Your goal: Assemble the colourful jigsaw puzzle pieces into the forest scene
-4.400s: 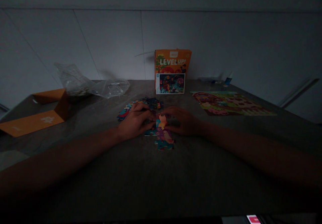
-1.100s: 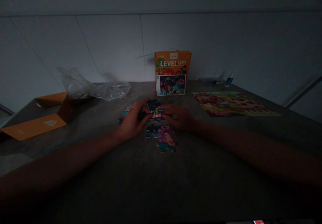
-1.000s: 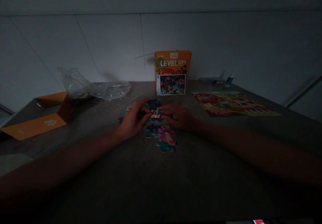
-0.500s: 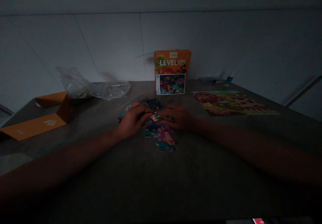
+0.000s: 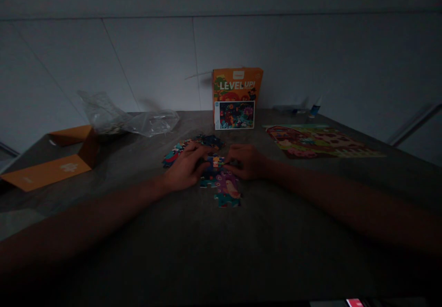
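Because the piece (image 5: 216,161) lies flat on the table (image 5: 221,251), touching the far edge of the joined patch (image 5: 223,188), both hands come at it low. The left hand (image 5: 186,169) closes in from one side and the right hand (image 5: 247,162) from the other, palms down, fingertips meeting on it. The light is too dim to tell whether either hand pinches the piece or only presses on it with flat fingers. Loose pieces (image 5: 183,148) lie heaped just beyond the left hand, within easy reach. The box (image 5: 237,96) stands upright by the wall (image 5: 138,58), its picture turned to the person where it can be read. A done puzzle (image 5: 321,142) lies well off to the right, and a bag (image 5: 138,120) and an orange carton (image 5: 51,169) lie off to the left
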Motion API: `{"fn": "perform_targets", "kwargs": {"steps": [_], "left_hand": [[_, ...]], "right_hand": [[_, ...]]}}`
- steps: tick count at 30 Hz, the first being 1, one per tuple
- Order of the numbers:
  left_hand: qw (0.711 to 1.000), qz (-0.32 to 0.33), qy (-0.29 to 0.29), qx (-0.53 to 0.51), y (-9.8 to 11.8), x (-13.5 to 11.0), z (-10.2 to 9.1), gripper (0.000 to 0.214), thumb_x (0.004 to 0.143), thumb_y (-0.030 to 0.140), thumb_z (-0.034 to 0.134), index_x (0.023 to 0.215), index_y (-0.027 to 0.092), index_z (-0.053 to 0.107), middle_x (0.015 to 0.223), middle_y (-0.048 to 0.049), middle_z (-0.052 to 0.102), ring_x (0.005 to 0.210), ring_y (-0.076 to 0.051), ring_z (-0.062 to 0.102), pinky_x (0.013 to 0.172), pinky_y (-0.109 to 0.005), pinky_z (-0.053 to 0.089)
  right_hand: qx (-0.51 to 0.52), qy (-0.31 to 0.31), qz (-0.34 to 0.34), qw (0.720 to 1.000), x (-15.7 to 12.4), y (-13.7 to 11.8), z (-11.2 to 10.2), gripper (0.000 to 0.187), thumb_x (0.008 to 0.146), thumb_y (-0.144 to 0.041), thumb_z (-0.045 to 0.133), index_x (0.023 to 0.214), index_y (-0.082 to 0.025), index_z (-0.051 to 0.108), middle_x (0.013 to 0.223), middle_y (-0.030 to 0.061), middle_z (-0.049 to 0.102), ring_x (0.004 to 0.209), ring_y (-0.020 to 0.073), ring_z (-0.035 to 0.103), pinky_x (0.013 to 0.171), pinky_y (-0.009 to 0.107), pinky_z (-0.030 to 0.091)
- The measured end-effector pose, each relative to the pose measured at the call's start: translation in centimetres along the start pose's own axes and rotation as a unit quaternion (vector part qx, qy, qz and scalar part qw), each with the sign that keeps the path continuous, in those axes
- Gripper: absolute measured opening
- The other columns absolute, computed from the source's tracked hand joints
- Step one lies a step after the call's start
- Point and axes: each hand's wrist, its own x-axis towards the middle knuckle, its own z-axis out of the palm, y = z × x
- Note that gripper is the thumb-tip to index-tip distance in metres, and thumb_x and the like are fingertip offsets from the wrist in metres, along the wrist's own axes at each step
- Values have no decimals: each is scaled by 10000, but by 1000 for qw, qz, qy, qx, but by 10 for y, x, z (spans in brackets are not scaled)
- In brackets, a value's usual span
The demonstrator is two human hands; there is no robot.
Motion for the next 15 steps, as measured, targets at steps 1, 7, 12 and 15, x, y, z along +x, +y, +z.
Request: {"fn": "perform_targets", "kwargs": {"steps": [1,7,12,15], "left_hand": [[1000,-6,5,-4,-1,0,0,311,933,221,549,1235,215,620,1095,-97,660,1084,-270,607,965,-452,528],[1000,7,28,-12,-6,0,4,149,945,233,548,1069,198,624,1009,-79,659,1055,-255,611,940,-421,536],[999,8,43,-7,-8,0,4,105,926,243,586,992,196,653,984,-77,664,1053,-253,605,943,-415,541],[999,0,53,-1,-9,0,5,107,916,254,611,976,194,675,994,-86,657,1051,-256,605,935,-409,547]], "right_hand": [[-2,1,-2,1000,0,0,0,93,928,-260,632,884,-179,644,807,51,657,729,169,603,666,284,486],[-6,-13,9,1000,0,0,0,98,933,-258,628,886,-177,651,803,41,657,721,156,591,676,282,484],[-4,-1,-11,1000,0,4,2,83,919,-243,653,888,-167,649,790,39,652,718,154,584,669,275,478],[-2,9,-20,1000,0,4,2,77,924,-236,651,888,-168,646,776,33,650,702,152,580,657,271,469]]}}
